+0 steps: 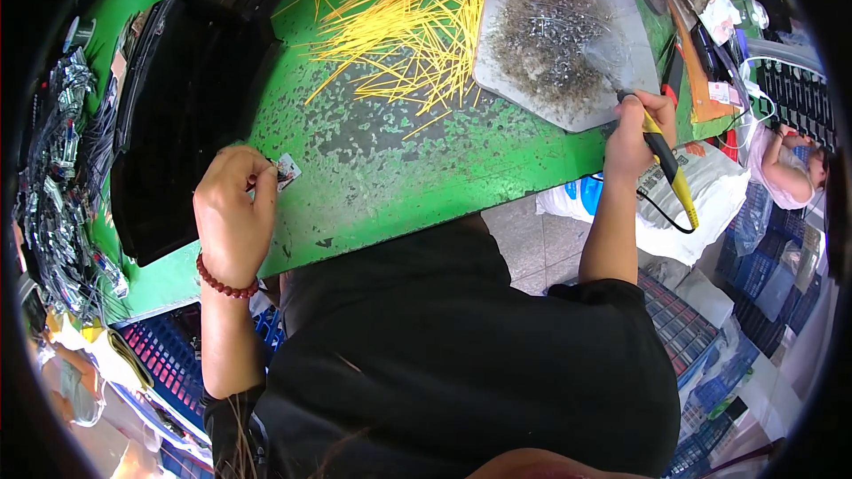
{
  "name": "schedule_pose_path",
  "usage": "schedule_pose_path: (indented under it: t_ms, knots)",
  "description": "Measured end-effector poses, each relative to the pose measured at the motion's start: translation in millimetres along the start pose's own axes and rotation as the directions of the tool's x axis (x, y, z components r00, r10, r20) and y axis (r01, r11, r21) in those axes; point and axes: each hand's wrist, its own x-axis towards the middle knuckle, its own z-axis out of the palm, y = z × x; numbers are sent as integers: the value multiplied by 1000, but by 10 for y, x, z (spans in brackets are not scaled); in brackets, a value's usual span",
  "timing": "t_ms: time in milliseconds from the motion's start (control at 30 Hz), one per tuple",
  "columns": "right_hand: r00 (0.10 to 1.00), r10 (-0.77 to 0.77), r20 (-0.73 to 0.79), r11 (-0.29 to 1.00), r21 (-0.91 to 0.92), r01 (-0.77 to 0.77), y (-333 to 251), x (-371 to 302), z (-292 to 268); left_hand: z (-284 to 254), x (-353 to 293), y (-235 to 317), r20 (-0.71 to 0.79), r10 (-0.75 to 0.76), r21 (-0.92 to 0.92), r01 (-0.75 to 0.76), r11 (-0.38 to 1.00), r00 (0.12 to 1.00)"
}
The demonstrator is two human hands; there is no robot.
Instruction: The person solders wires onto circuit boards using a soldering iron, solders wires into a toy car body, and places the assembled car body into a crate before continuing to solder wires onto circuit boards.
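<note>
Yellow-and-black plastic makes up the slim, pen-shaped soldering iron [679, 182] in the right hand [641, 129], whose fingers are curled round its front end. The tip points over the lower right of a pale grey mat [568, 120] strewn with dark, speckled debris [550, 31]; whether it touches cannot be told. The left hand [232, 213], with a dark red beaded bracelet [226, 286] at the wrist, pinches a small flat pale piece [287, 171] at the ends of thumb and forefinger. That piece juts out to the right of the left hand, just over the worn green tabletop [373, 186], well apart from the soldering iron; any marks on it are too small to read. Loose thin yellow strands [395, 27] lie between the hands, farther back, beside the mat. A long, curved black shell [186, 124] lies just beyond the left hand, to its left. Dark printed characters show on a white plastic sack [706, 195] below the table's edge, behind the soldering iron's handle.
</note>
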Motion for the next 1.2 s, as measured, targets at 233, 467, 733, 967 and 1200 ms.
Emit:
schedule_pose_path:
  t_ms: [233,467,733,967,1200]
  knots:
    - [992,-123,1,983,-135,122,145,22,57,28,-49,-91,-15,-34,30,34,999,999]
    - [995,-58,-79,982,177,71,-160,-3,187,45,-40,-101,-60,30,70,-26,997,998]
    - [776,-228,589,848,512,-140,-1013,-948,1270,52,-82,-167,-44,10,90,-6,996,999]
    - [689,-248,681,877,460,-138,-1092,-1083,1491,58,-88,-191,-25,25,100,-22,995,999]
    - [680,-236,694,896,426,-123,-1079,-1104,1489,50,-85,-187,-6,26,135,-25,991,1000]
